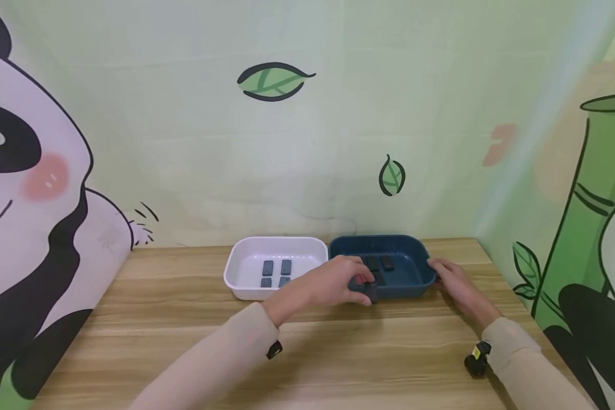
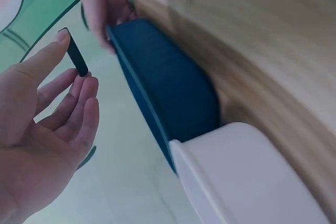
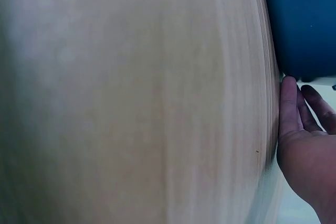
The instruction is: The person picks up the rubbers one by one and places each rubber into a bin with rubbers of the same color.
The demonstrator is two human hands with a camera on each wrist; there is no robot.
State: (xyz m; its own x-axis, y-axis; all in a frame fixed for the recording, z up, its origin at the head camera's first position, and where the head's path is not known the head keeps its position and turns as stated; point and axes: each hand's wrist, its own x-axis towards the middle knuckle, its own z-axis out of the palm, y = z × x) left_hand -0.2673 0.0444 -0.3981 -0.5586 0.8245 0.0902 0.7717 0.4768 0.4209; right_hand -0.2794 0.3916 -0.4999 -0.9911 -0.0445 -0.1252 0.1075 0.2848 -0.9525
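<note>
My left hand pinches a small dark rectangular block between thumb and fingertips. In the head view this block overlaps the near wall of the navy blue tray. The left wrist view shows the block edge-on, thin and flat, with the other fingers loosely bent. Inside the blue tray lie several similar dark blocks, partly hidden by the left hand. At that tray's right end is my right hand, fingertips at the rim. Its fingers look fairly straight in the right wrist view, against the tray's corner.
A white tray stands just left of the blue one, their ends meeting. Several dark grey blocks lie in it in two rows. Both trays are on a wooden table, near a printed backdrop behind.
</note>
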